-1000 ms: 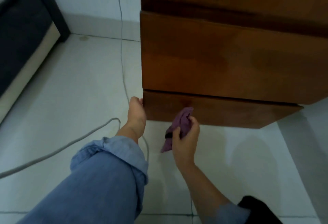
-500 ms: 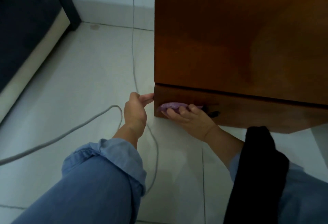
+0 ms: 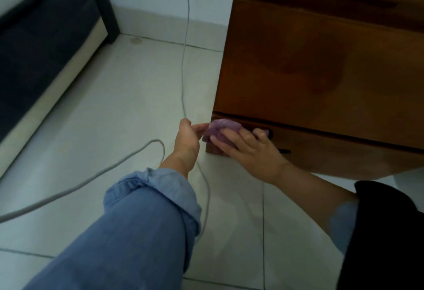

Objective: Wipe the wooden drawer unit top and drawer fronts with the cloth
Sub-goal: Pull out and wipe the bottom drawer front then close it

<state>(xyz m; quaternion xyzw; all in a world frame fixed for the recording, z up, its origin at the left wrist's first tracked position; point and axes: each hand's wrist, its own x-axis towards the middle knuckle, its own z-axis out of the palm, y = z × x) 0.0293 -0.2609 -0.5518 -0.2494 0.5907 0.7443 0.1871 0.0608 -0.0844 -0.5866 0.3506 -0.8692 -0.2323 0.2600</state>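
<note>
The wooden drawer unit [image 3: 321,64] fills the upper right, seen from above and close to the floor. Its lowest drawer front [image 3: 332,149] sits just above the tiles. My right hand [image 3: 250,149] presses a purple cloth [image 3: 221,129] flat against the left end of that lowest drawer front. My left hand [image 3: 187,138] is beside the unit's left corner, its fingertips touching the edge of the cloth. The top of the unit is out of view.
A thin grey cable [image 3: 183,60] runs down the wall and loops across the white floor tiles [image 3: 103,129] under my left arm. A dark sofa or bed base [image 3: 41,51] stands at the upper left. A black garment [image 3: 385,232] hangs at the lower right.
My right hand went from holding the bunched cloth off the floor to pressing it flat on the lowest drawer front, then slid it to the left corner. My left fingers now touch the cloth.
</note>
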